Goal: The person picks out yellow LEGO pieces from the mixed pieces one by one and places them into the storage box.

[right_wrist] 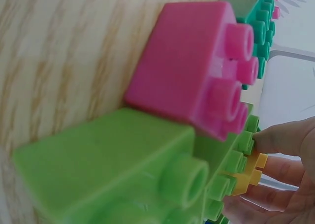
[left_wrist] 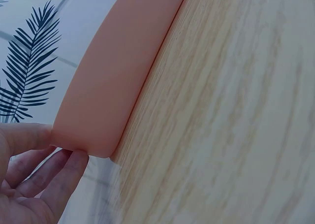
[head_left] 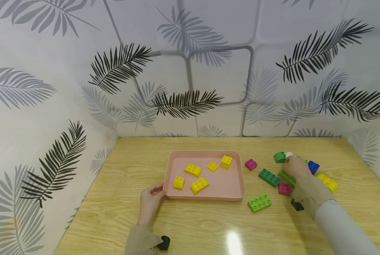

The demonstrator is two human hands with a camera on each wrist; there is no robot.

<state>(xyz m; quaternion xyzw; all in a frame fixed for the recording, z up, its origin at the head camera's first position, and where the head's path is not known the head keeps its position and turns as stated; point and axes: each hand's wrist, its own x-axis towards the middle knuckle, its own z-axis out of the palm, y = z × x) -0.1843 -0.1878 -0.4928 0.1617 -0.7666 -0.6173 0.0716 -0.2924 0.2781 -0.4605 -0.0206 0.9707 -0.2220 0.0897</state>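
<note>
A pink tray (head_left: 220,187) lies on the table with several yellow bricks inside, among them a curved one (head_left: 199,185) and a cube-like one (head_left: 226,162). My left hand (head_left: 151,202) holds the tray's near left corner, thumb and fingertips against its wall (left_wrist: 106,76). Over the loose bricks on the right, my right hand (head_left: 296,168) has its fingers around a small yellow brick (right_wrist: 250,174), mostly hidden by the hand in the head view. Close by are a magenta brick (right_wrist: 182,61), a light green brick (right_wrist: 108,160) and a green curved brick (head_left: 280,157).
Between tray and right hand lie a small magenta brick (head_left: 251,164), a dark green brick (head_left: 269,177) and a lime brick (head_left: 259,203). Beyond the right wrist are a blue brick (head_left: 313,167) and a larger yellow brick (head_left: 327,182). A patterned wall covering (head_left: 209,120) borders the table.
</note>
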